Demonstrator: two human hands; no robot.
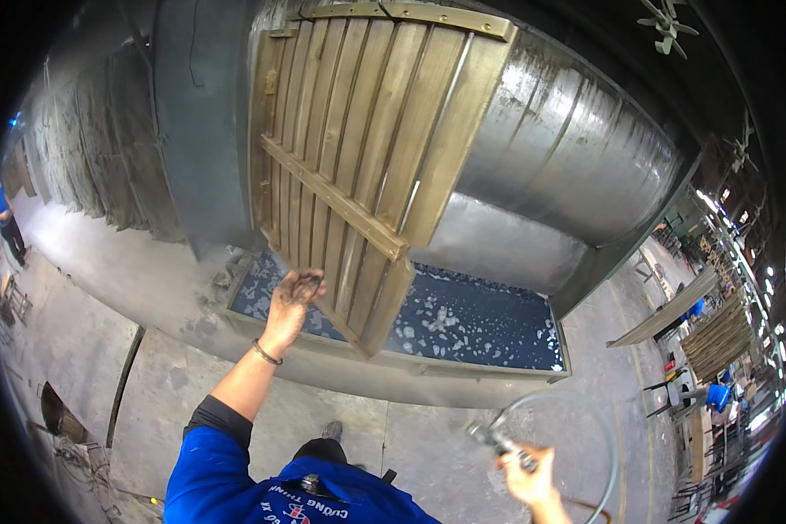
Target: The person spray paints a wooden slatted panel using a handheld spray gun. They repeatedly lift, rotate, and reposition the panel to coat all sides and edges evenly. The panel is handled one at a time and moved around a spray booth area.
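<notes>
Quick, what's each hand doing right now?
Left hand: open, fingers against the lower edge of the hanging wooden slat panel.
Right hand: closed around a spray gun with a hose.

L hand on lower edge of slatted wooden door above foamy dark tank; R hand grips what looks like a hose nozzle.

A slatted wooden door hangs tilted open; a grey hose nozzle points left.
</notes>
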